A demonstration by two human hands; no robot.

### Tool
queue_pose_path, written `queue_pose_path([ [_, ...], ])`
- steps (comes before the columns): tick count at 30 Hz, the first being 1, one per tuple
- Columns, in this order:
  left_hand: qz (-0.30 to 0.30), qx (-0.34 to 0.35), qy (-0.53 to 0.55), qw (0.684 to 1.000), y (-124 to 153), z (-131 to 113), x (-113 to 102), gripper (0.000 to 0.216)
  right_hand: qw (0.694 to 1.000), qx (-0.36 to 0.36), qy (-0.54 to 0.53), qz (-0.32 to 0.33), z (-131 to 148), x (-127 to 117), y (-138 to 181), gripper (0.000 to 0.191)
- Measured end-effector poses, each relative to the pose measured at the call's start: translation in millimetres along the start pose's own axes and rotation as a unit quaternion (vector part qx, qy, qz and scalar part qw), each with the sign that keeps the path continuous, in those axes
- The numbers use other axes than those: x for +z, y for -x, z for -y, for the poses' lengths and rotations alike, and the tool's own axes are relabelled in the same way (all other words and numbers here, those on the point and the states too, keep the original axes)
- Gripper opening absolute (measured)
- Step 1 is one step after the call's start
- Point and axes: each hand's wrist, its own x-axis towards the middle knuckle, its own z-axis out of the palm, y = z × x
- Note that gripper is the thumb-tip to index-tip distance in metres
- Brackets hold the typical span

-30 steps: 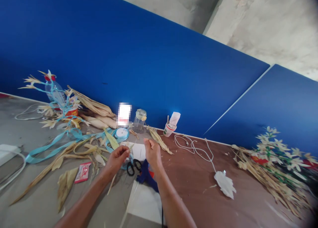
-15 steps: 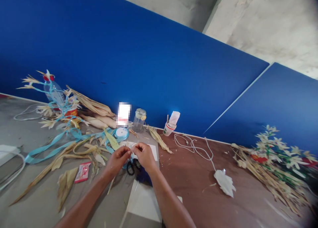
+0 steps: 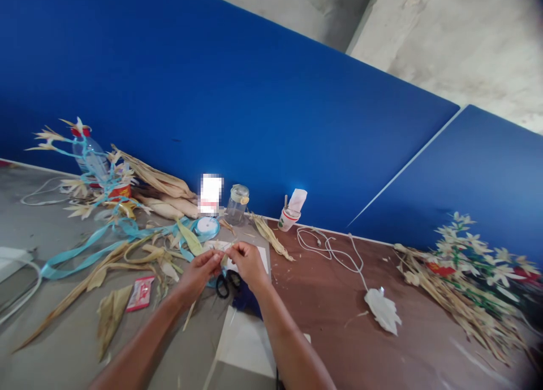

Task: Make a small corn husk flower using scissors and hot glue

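My left hand (image 3: 204,270) and my right hand (image 3: 246,264) meet fingertip to fingertip above a white sheet (image 3: 248,342). Both are closed in a pinch around something thin and pale, too small to make out. Just below them lie scissors with black handles (image 3: 223,286), their blades hidden. A dark blue thing (image 3: 248,300) sits partly behind my right wrist. Close behind the hands are a spool of light blue ribbon (image 3: 207,226) and a yellow-green corn husk (image 3: 190,236).
Dried husk strips (image 3: 112,274), loose blue ribbon (image 3: 87,262) and a red packet (image 3: 140,294) lie to the left. A glass jar (image 3: 236,206) and a paper cup (image 3: 288,220) stand by the blue partition (image 3: 263,107). On the right are a white cable (image 3: 358,257) and husk flowers (image 3: 470,245).
The fingertips have shifted slightly against each other, and the left hand looks a little flatter. Both hands stay pinched together in the same place. Everything else lies as before.
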Motion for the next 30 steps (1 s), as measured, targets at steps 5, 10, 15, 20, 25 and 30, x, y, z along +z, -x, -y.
queue_pose_path([
  [5, 0.024, 0.0, -0.027, 0.999, -1.8, 5.5, -2.9, 0.025, 0.999, -0.009, 0.033, -0.002, 3.8, -0.9, 1.1, 0.019],
  [10, -0.002, -0.008, 0.019, 1.0, -3.5, 5.0, -3.3, 0.022, 0.999, -0.01, 0.041, 0.022, 3.9, -2.2, 0.6, 0.018],
  [15, -0.011, -0.008, 0.04, 0.999, -3.2, 3.7, -1.9, 0.022, 0.998, -0.015, 0.043, 0.038, 4.3, 0.1, 1.9, 0.009],
  [20, -0.009, -0.014, 0.059, 0.998, -2.6, 3.6, -0.5, 0.021, 0.998, -0.015, 0.049, 0.046, 3.8, -0.2, 1.6, 0.012],
  [25, -0.01, -0.018, 0.083, 0.996, -1.7, 1.8, 0.0, 0.018, 0.997, -0.011, 0.059, 0.058, 1.7, -2.8, 0.3, 0.013],
  [30, -0.009, -0.027, 0.126, 0.992, -0.7, -0.9, 0.4, 0.018, 0.996, -0.009, 0.067, 0.065, 0.9, -3.1, 0.1, 0.011],
])
